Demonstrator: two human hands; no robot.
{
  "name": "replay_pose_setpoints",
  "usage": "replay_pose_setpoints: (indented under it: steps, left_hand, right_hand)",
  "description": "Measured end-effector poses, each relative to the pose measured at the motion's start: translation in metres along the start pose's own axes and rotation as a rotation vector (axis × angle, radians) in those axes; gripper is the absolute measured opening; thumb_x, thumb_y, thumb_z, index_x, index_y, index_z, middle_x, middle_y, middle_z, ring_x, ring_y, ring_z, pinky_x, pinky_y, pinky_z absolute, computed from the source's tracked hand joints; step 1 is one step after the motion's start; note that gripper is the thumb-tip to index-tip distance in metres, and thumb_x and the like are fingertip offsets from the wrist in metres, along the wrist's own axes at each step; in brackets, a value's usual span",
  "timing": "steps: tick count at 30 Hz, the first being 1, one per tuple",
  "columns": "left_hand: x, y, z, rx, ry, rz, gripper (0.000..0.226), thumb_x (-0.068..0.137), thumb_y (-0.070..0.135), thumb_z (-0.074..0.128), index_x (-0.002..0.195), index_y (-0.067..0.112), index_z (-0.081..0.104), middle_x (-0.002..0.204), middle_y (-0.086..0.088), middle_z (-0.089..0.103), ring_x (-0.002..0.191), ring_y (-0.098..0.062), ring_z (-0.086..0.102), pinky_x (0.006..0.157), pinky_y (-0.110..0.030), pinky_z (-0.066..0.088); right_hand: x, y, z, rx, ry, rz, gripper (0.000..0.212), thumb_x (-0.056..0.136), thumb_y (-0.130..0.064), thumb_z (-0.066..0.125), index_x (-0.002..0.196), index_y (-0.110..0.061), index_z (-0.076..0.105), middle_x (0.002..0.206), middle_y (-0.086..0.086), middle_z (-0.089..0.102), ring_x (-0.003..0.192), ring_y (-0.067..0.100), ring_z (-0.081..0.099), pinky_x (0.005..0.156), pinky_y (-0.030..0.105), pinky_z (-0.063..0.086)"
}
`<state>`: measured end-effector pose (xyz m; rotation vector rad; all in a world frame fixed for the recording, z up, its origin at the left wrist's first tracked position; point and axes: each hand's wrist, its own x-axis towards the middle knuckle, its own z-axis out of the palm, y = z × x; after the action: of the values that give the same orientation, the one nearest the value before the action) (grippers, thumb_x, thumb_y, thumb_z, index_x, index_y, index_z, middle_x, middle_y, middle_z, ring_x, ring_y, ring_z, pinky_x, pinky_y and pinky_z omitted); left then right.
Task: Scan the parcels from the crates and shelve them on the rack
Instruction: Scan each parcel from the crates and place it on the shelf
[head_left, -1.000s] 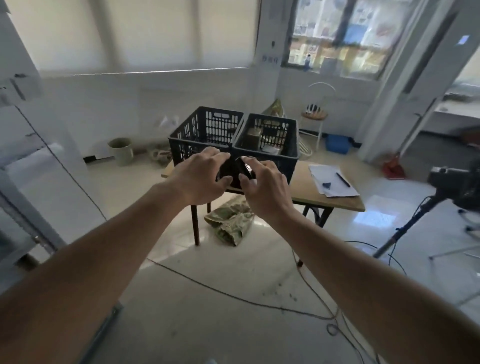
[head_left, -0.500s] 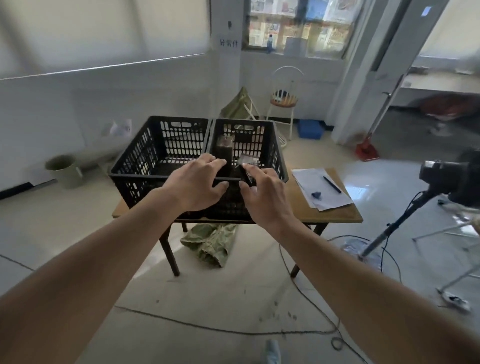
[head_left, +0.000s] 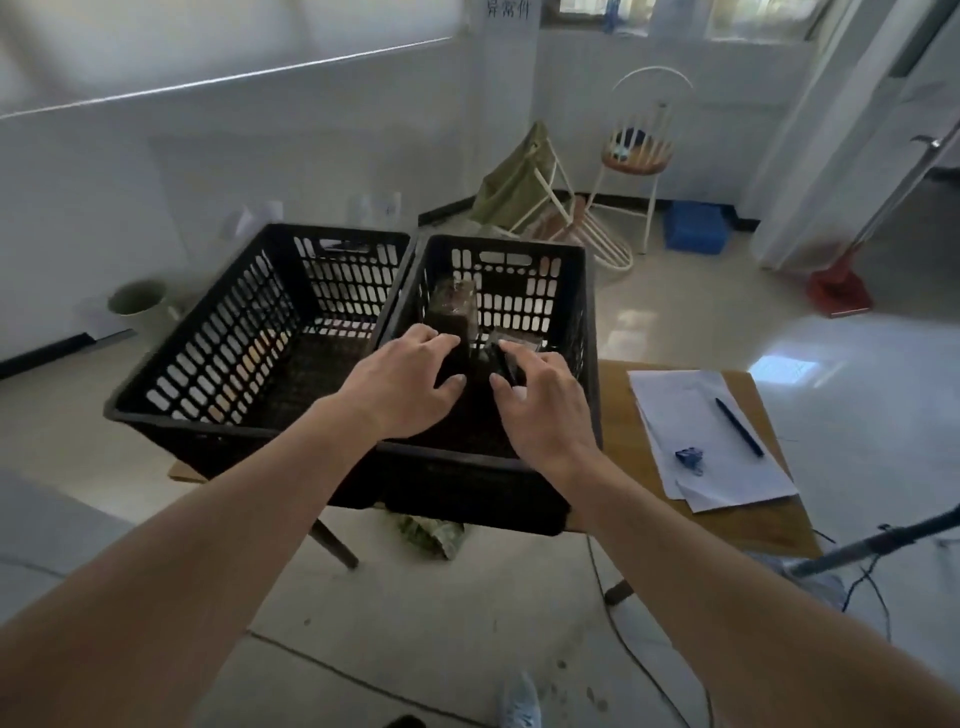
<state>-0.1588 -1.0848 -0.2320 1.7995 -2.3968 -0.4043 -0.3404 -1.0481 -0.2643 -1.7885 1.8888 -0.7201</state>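
While both arms reach forward from the bottom of the frame, the left hand (head_left: 402, 382) hangs over the near part of the right crate (head_left: 584, 312) at the centre of the frame, its fingers loosely spread and grasping nothing that can be seen; the right hand (head_left: 543, 402), just beside it, curls its fingers and thumb round a small dark scanner (head_left: 503, 364), which points down into that crate; inside the right crate a brown parcel (head_left: 453, 306) stands upright against the far left corner, and a flatter wrapped parcel (head_left: 519, 343) lies low beside it, partly hidden by the right hand's fingers; the left crate (head_left: 208, 358), touching the right one along its side, fills the centre left of the frame, its floor dark and hard to read; both black crates sit on a wooden tabletop (head_left: 618, 410), whose bare part shows at the centre right; there a stack of white papers (head_left: 727, 467) carries a dark pen (head_left: 738, 427) and a blue binder clip (head_left: 690, 458); in the upper right a white wire chair (head_left: 636, 156) stands by the wall, with a blue box (head_left: 695, 227) on the floor near it; a pale bucket (head_left: 137, 299) stands on the floor at the left edge; a camouflage cloth (head_left: 431, 535) lies under the tabletop.
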Motion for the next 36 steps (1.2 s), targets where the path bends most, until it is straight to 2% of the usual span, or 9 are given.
replay_pose_setpoints:
  steps: [3,6,7,11,18,23,26,31,36]
  left_hand:
    - [0.041,-0.008,0.011,-0.015,-0.028,-0.046,0.064,0.103,0.050,0.054,0.160,0.024,0.039,0.159,0.000,0.040,0.143,-0.024,0.047,0.113,-0.049,0.046]
    - [0.081,-0.020,0.024,-0.033,-0.058,-0.079,0.063,0.104,0.049,0.053,0.160,0.024,0.039,0.159,0.001,0.039,0.142,-0.025,0.047,0.110,-0.049,0.047]
    - [0.094,-0.026,0.030,-0.036,-0.073,-0.087,0.063,0.104,0.048,0.052,0.160,0.024,0.039,0.160,0.001,0.038,0.143,-0.025,0.047,0.111,-0.049,0.047]
    - [0.149,-0.049,0.056,-0.037,-0.128,-0.107,0.061,0.104,0.044,0.053,0.159,0.022,0.039,0.163,-0.005,0.033,0.145,-0.031,0.043,0.113,-0.052,0.044]
    - [0.235,-0.079,0.088,-0.048,-0.210,-0.128,0.060,0.102,0.037,0.057,0.157,0.021,0.038,0.161,-0.016,0.029,0.145,-0.039,0.039,0.113,-0.053,0.044]
    - [0.268,-0.090,0.106,-0.032,-0.256,-0.139,0.062,0.101,0.034,0.058,0.158,0.023,0.034,0.162,-0.018,0.026,0.148,-0.042,0.032,0.114,-0.054,0.042]
    - [0.281,-0.093,0.116,-0.014,-0.282,-0.163,0.059,0.101,0.035,0.057,0.155,0.024,0.035,0.161,-0.018,0.024,0.149,-0.043,0.028,0.116,-0.057,0.041]
    - [0.290,-0.086,0.124,-0.022,-0.182,-0.176,0.041,0.101,0.036,0.062,0.138,0.023,0.053,0.155,-0.012,0.031,0.140,-0.044,0.037,0.109,-0.058,0.047]
    - [0.298,-0.080,0.128,-0.084,-0.108,-0.280,0.043,0.097,0.033,0.071,0.135,0.028,0.052,0.158,-0.016,0.020,0.135,-0.044,0.041,0.108,-0.057,0.048]
  right_hand:
    - [0.038,0.013,0.009,0.021,-0.064,0.022,0.050,0.108,-0.043,0.058,0.156,-0.033,0.050,0.145,0.009,0.055,0.127,0.035,0.060,0.106,0.049,0.052]
    - [0.074,0.028,0.026,0.068,-0.122,0.050,0.050,0.108,-0.042,0.058,0.157,-0.032,0.049,0.141,0.009,0.055,0.123,0.028,0.062,0.099,0.034,0.050]
    - [0.085,0.031,0.032,0.081,-0.135,0.068,0.050,0.109,-0.042,0.058,0.157,-0.032,0.049,0.141,0.009,0.055,0.123,0.027,0.061,0.098,0.033,0.048]
    - [0.129,0.043,0.055,0.071,-0.184,0.146,0.052,0.109,-0.044,0.056,0.159,-0.032,0.047,0.142,0.009,0.054,0.128,0.028,0.058,0.107,0.040,0.049]
    - [0.197,0.053,0.083,0.079,-0.215,0.276,0.054,0.107,-0.046,0.056,0.159,-0.036,0.045,0.150,0.008,0.051,0.137,0.029,0.052,0.115,0.042,0.045]
    - [0.232,0.064,0.095,0.126,-0.255,0.362,0.053,0.107,-0.047,0.056,0.159,-0.039,0.044,0.152,0.010,0.051,0.141,0.028,0.048,0.120,0.050,0.040]
    - [0.246,0.071,0.100,0.140,-0.276,0.388,0.051,0.108,-0.045,0.055,0.158,-0.039,0.044,0.151,0.004,0.057,0.142,0.026,0.050,0.120,0.051,0.041]
    - [0.257,0.081,0.106,0.206,-0.302,0.445,0.050,0.109,-0.045,0.054,0.158,-0.041,0.044,0.152,-0.002,0.059,0.143,0.025,0.052,0.121,0.052,0.041]
    - [0.260,0.090,0.106,0.292,-0.332,0.511,0.052,0.110,-0.048,0.050,0.160,-0.045,0.037,0.152,-0.004,0.057,0.134,0.021,0.057,0.113,0.045,0.048]
